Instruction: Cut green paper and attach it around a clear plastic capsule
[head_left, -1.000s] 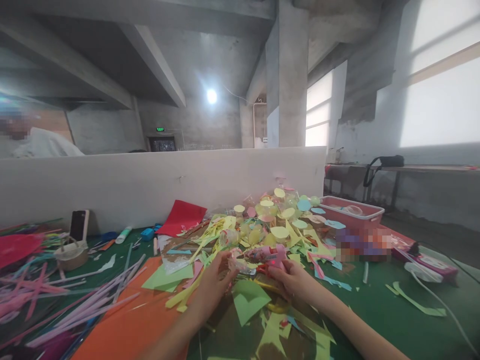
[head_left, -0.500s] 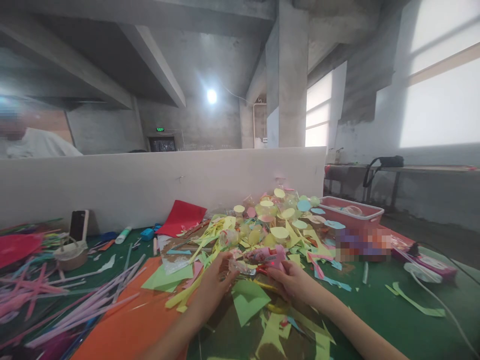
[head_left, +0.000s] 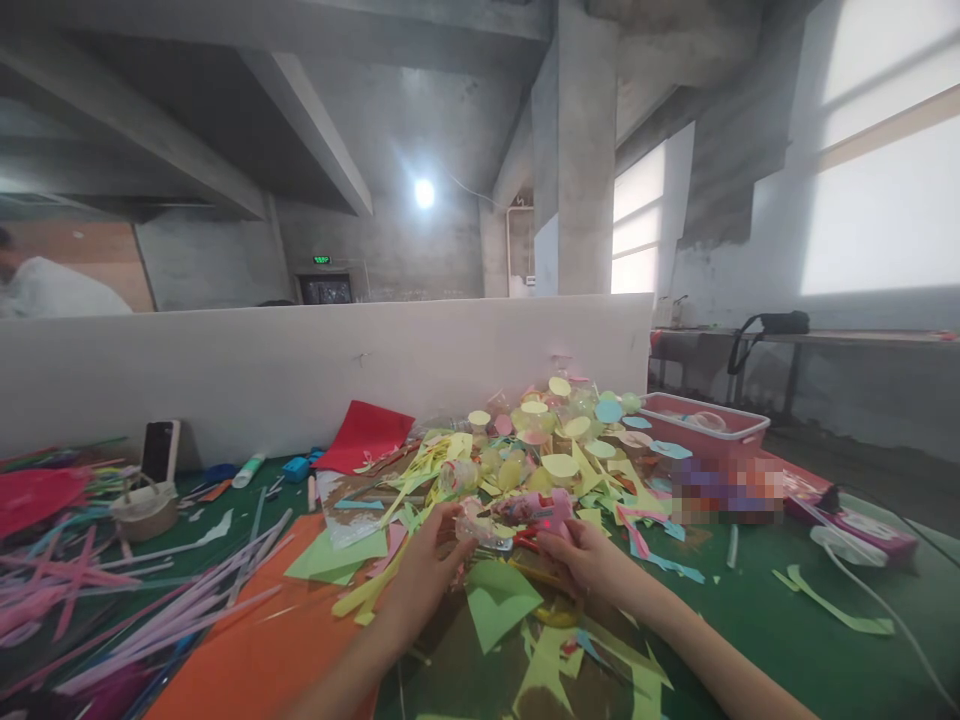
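Observation:
My left hand (head_left: 424, 565) and my right hand (head_left: 581, 560) are both closed on a small pink glue gun (head_left: 525, 512) with a red light, held over a heap of coloured paper scraps (head_left: 540, 450). The left hand's fingers pinch a clear bit at the gun's tip end. The right hand grips its pink body. Yellow-handled scissors (head_left: 536, 580) lie on the table just under the hands, partly covered by a green paper piece (head_left: 495, 600).
A green table (head_left: 750, 620) holds an orange sheet (head_left: 255, 650), pink straws (head_left: 112, 600), a red paper sheet (head_left: 364, 435), a phone (head_left: 159, 450), a small basket (head_left: 142, 510) and a pink tray (head_left: 705, 420). A white divider (head_left: 300, 365) runs behind. A person sits beyond it at left.
My hands stay almost still on the glue gun. The person beyond the divider has shifted to the left.

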